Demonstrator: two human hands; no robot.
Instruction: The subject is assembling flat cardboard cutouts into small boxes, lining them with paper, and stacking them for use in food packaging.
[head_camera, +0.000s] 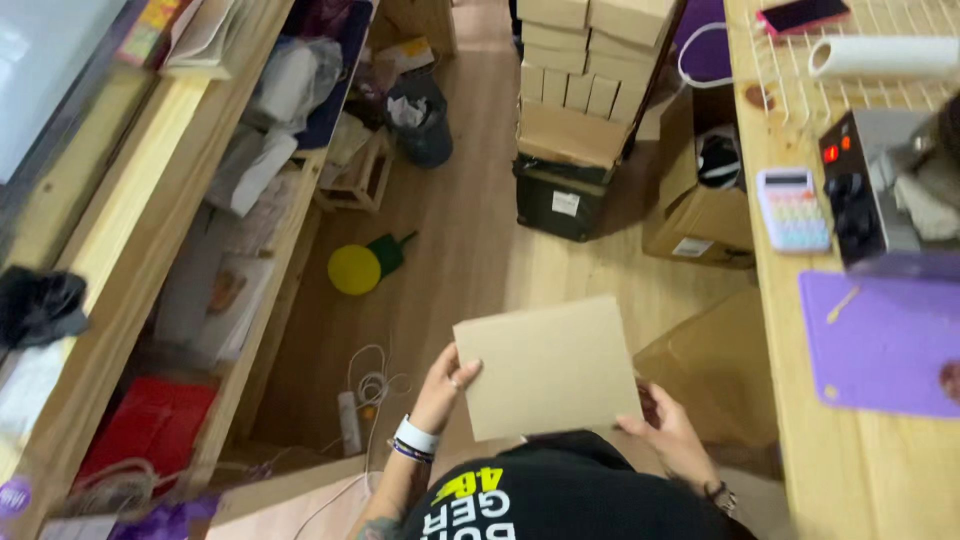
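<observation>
A flat brown cardboard sheet (548, 368) is held in front of my body, over the wooden floor. My left hand (443, 382) grips its left edge, with a white band and dark bracelets on the wrist. My right hand (668, 428) holds its lower right corner from below. The bottom edge of the sheet meets my black shirt.
Stacked small cardboard boxes (585, 60) stand on a black crate (560, 198) ahead. A wooden counter (800, 330) on the right carries a purple mat (885, 345), a calculator (792, 210) and a black machine (868, 190). Wooden shelves (150, 230) run along the left. A power strip (350, 422) and a yellow disc (354, 269) lie on the floor.
</observation>
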